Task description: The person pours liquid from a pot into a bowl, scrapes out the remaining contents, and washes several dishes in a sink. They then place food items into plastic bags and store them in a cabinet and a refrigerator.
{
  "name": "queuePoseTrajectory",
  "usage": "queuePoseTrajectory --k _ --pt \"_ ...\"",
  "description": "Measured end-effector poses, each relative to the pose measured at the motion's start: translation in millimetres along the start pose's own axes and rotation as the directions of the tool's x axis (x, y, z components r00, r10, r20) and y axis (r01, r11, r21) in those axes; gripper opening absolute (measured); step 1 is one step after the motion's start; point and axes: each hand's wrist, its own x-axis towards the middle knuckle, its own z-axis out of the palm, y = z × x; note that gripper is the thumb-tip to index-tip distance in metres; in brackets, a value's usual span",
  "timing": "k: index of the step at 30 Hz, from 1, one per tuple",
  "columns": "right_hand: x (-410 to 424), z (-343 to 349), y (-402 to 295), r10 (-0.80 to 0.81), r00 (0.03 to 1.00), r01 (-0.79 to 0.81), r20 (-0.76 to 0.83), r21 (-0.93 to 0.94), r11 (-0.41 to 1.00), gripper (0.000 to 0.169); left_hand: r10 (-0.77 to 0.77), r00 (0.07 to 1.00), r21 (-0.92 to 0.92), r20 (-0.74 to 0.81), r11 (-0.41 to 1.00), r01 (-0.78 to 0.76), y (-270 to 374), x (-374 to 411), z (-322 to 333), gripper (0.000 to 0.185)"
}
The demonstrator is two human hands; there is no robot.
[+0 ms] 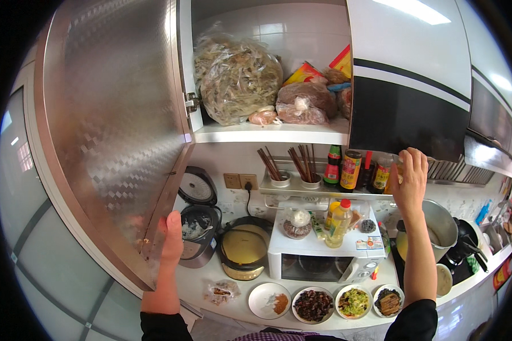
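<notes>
My left hand is at the lower edge of the open cabinet door, a metal-framed textured panel swung out to the left. Its thumb points up, and the door frame hides most of the fingers. On the right, my right hand reaches up to the bottom edge of a black-and-white cabinet door, which is closed. Those fingers point upward with the tips at that edge, and the thumb stands apart. Inside the open cabinet sit a large plastic bag of dried food and smaller knotted bags.
A wall rack holds chopsticks and sauce bottles. Below are a rice cooker, a round electric griddle and a microwave carrying an oil bottle. Several food bowls line the counter's front. A large pot stands right.
</notes>
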Motion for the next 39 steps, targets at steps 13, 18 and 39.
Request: queuePoseTrajectory --k 13,18,39 --pt "-2 4 -1 0.014 1.000 -0.014 -0.019 0.000 1.000 0.031 0.042 0.979 -0.140 0.201 0.990 -0.014 -2 2 -15 0.049" --pt "-4 5 -2 0.008 1.000 -0.008 -0.016 -0.018 1.000 0.031 0.068 0.968 -0.121 0.243 0.992 -0.039 -3 0 -12 0.049" --pt "162 106 -158 -0.353 0.916 0.243 0.191 0.437 0.866 0.017 0.287 0.949 0.089 0.132 0.950 -0.299 27 16 9 0.045"
